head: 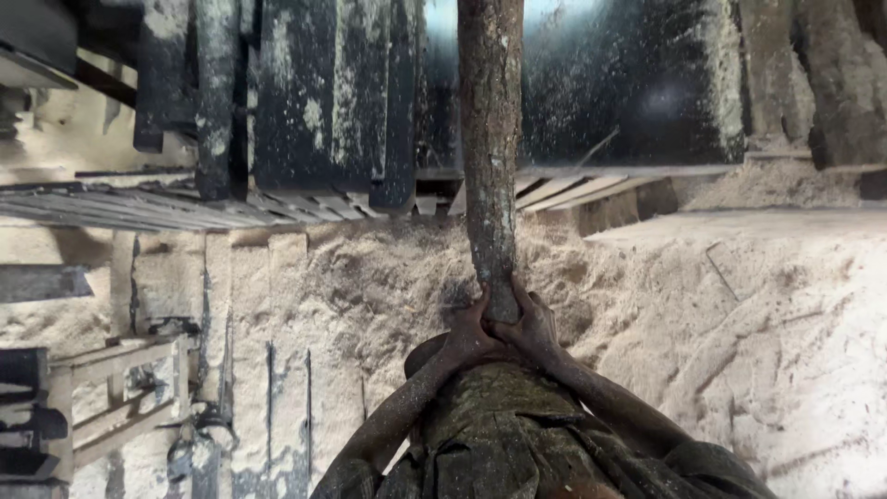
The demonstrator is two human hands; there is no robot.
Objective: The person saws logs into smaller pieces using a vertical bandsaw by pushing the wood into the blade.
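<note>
A long rough log [490, 139] with bark runs straight away from me, from my hands up to the dark machine at the top. Both hands clasp its near end. My left hand [471, 331] grips the left side of the end and my right hand [534, 328] wraps the right side, fingers touching over the wood. My forearms are dusted with sawdust. The log's near end face is hidden by my hands.
A dark sawdust-covered machine body [628, 83] fills the top. Thin wooden slats [139, 208] lie at the left and under the log. Deep sawdust [739, 305] covers the ground. A wooden frame [120, 388] stands at the lower left.
</note>
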